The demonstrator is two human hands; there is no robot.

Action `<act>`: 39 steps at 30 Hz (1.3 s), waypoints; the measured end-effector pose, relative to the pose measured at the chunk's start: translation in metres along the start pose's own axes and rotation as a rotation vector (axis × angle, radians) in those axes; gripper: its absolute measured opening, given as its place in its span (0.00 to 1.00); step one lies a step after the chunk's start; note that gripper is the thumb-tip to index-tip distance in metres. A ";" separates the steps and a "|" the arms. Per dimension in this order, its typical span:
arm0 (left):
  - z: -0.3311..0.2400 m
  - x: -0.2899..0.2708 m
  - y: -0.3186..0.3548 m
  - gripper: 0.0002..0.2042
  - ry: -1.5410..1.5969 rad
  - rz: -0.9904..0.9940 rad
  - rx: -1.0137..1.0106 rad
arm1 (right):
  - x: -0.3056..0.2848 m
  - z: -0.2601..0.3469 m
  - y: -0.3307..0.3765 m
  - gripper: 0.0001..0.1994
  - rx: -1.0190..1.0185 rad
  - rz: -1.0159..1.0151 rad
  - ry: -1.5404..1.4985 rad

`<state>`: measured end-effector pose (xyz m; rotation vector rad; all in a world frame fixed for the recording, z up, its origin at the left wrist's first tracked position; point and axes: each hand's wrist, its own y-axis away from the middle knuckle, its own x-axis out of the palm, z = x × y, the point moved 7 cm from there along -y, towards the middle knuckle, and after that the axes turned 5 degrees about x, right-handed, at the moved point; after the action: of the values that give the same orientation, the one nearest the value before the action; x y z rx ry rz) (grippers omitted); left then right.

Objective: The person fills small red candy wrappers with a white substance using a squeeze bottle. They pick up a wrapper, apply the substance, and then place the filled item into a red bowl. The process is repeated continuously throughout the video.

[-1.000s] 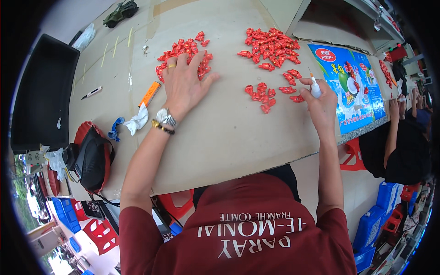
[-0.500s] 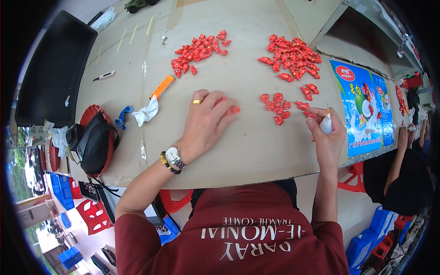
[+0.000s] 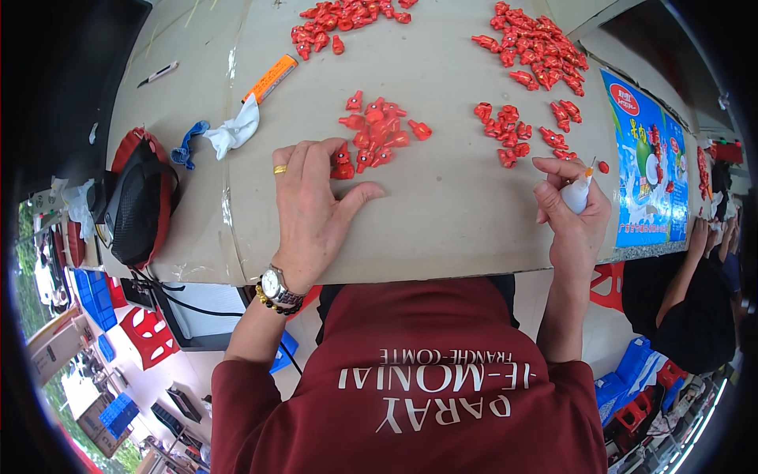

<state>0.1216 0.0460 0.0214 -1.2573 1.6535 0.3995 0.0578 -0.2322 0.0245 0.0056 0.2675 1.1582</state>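
Note:
My left hand (image 3: 309, 209), wearing a ring and wristwatch, rests on the table with its thumb held away from the fingers. Its fingertips are against the near-left edge of a loose cluster of small red figure-like pieces (image 3: 379, 130). In my right hand (image 3: 579, 221) is a small white squeeze bottle (image 3: 576, 197) with an orange collar and thin needle tip, pointing up. Just beyond that hand lie a few red pieces (image 3: 554, 138) and a small group of them (image 3: 503, 130). A single red bit (image 3: 603, 167) sits beside the bottle tip.
Larger piles of red pieces lie at the far left (image 3: 347, 20) and far right (image 3: 545, 55). Leftward are an orange box (image 3: 275, 77), a white cloth (image 3: 234, 130), a pen-like cutter (image 3: 159, 73) and a black-red bag (image 3: 142, 205). A blue printed sheet (image 3: 643, 170) lies right.
My left hand has drawn back leftward, uncovering the cluster of red pieces. The right hand still grips the bottle, a little farther from the pieces. The whole view has shifted.

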 end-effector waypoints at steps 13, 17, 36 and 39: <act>-0.018 0.013 -0.018 0.29 -0.039 0.094 0.182 | 0.012 -0.002 0.008 0.10 -0.028 0.075 -0.018; -0.032 0.013 -0.022 0.26 -0.124 0.048 0.251 | 0.013 -0.004 0.009 0.10 -0.022 0.093 -0.013; -0.011 0.008 -0.017 0.11 -0.078 -0.072 0.221 | 0.010 0.010 0.016 0.10 -0.046 0.106 -0.037; 0.012 -0.007 -0.022 0.11 0.242 -0.181 -0.011 | 0.015 0.012 0.016 0.10 -0.059 0.122 -0.025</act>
<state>0.1465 0.0494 0.0284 -1.4967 1.7206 0.1496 0.0514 -0.2109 0.0351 -0.0155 0.2129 1.2860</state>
